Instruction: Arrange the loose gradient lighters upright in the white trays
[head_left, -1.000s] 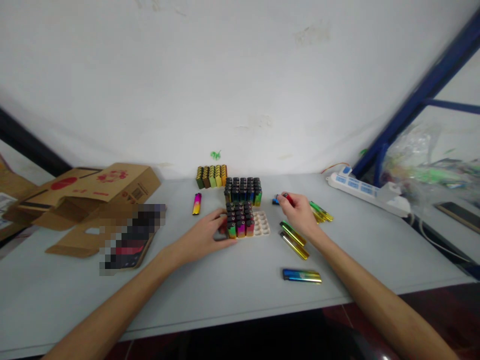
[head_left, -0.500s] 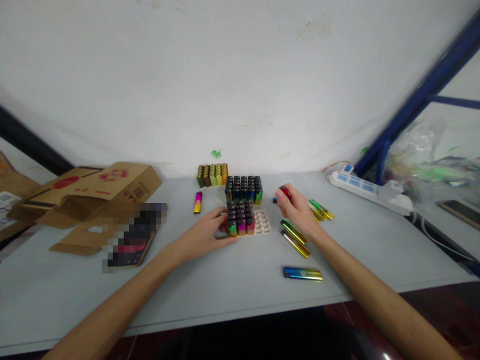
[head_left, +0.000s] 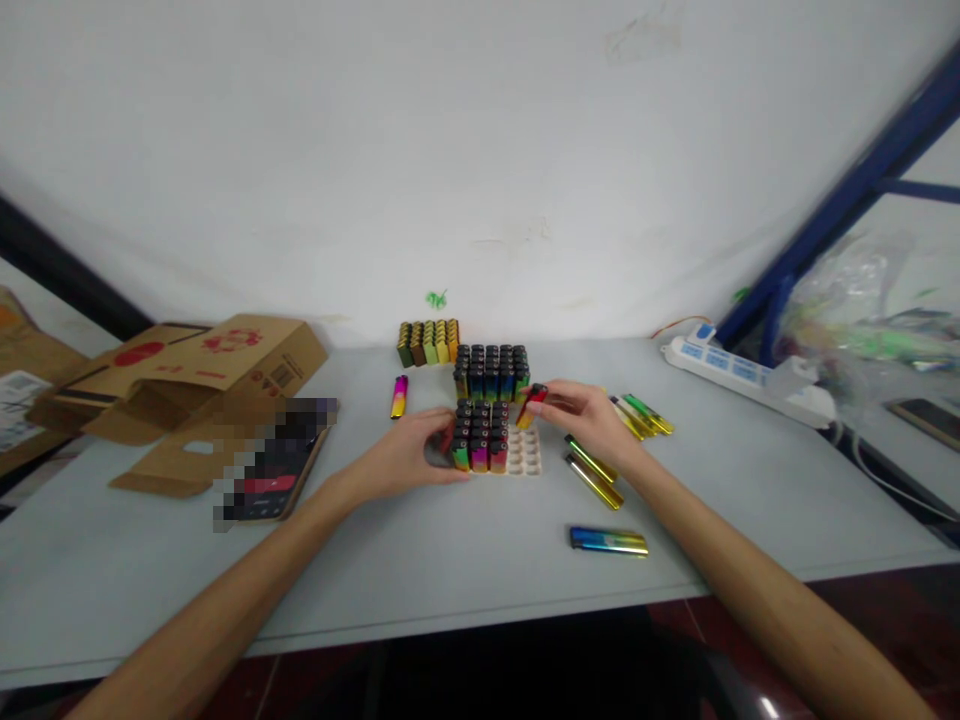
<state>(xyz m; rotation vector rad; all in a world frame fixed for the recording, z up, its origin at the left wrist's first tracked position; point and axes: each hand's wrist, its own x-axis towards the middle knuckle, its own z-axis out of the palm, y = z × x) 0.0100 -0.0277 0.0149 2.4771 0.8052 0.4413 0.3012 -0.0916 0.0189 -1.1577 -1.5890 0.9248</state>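
A red and yellow lighter [head_left: 531, 406] with a dark top is pinched in my right hand [head_left: 589, 415], tilted over the tray's right part. Beneath it is a white tray [head_left: 525, 456] with round pockets, bare on the right. Rows of upright lighters [head_left: 480, 445] in green, magenta and orange fill its left part. My left hand [head_left: 412, 450] curves around the tray's left side, thumb at the front corner and fingers behind. Right of the tray lie loose gold and green lighters [head_left: 592, 478], with a blue and yellow lighter [head_left: 609, 541] nearer the front edge.
Behind stand a block of blue-green lighters [head_left: 491, 375] and a block of olive and yellow lighters [head_left: 429, 345]. One pink and yellow lighter [head_left: 399, 397] lies left. A cardboard box [head_left: 247, 360] and phone [head_left: 289, 470] are further left; a power strip [head_left: 750, 380] is right.
My right hand has moved left with the red lighter, from beside the loose lighters to above the tray. My left hand stays at the tray. The view has shifted slightly.
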